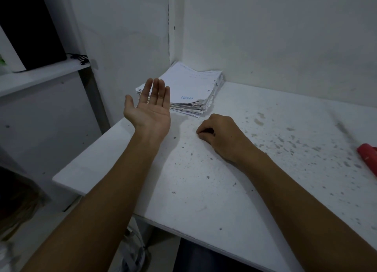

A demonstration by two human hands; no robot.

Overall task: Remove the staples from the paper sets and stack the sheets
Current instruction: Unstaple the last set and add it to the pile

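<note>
one paper stack (pixel 189 90) w/ blue "lunas" print, left hand (pixel 151 106) palm up, fingers straight, right hand (pixel 220 135) curled, grip unclear

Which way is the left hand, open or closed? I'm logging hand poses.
Open: the left hand is palm up, fingers straight and together, holding nothing, in front of the paper stack.

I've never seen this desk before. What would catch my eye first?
The left hand, palm up with straight fingers, raised in front of a ragged paper stack in the table's far corner. The right hand rests curled on the speckled table. A red object lies at the right edge.
</note>
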